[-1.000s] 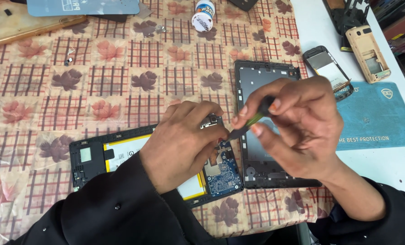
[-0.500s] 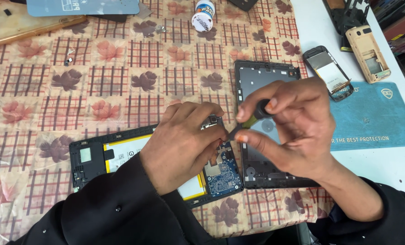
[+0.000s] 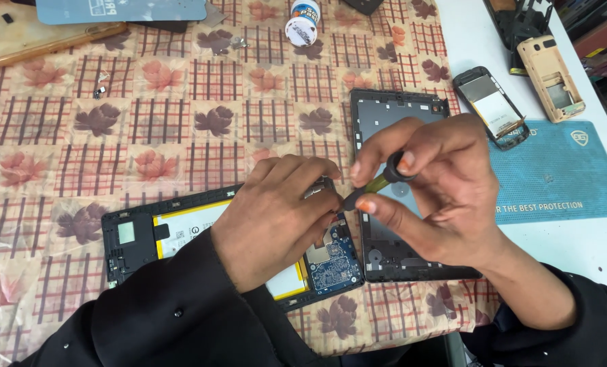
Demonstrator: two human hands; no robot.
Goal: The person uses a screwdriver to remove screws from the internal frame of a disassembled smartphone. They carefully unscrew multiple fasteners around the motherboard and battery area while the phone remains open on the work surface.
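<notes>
The fingers (image 3: 393, 165) of the right hand (image 3: 439, 190) are pinched on a small screwdriver (image 3: 378, 182) with a black cap and a yellow-green shaft, thumb below and two fingertips on the cap; the tool slants down to the left, and its tip is hidden behind the left hand (image 3: 276, 217). That left hand lies palm down on the opened tablet (image 3: 181, 234), its fingers curled together and pressing on the upper right corner of the device, where a small metal part shows just beside the fingertips; whether they grip anything there cannot be told. The tablet lies flat on the counter (image 3: 555, 251), on a checked cloth with leaf prints (image 3: 113, 136), and shows a white battery edged in yellow and a blue circuit board (image 3: 334, 265) near its lower right corner. Just beside it to the right lies the grey back cover (image 3: 398, 258), inside up, partly under the right hand. Farther right a blue mat (image 3: 562, 177) lies on the bare white counter, with a small phone frame (image 3: 494, 107) overlapping its upper left corner and a beige phone shell (image 3: 551, 78) near it. A small white bottle (image 3: 302, 22) lies at the cloth's far edge. Both sleeves are black.
</notes>
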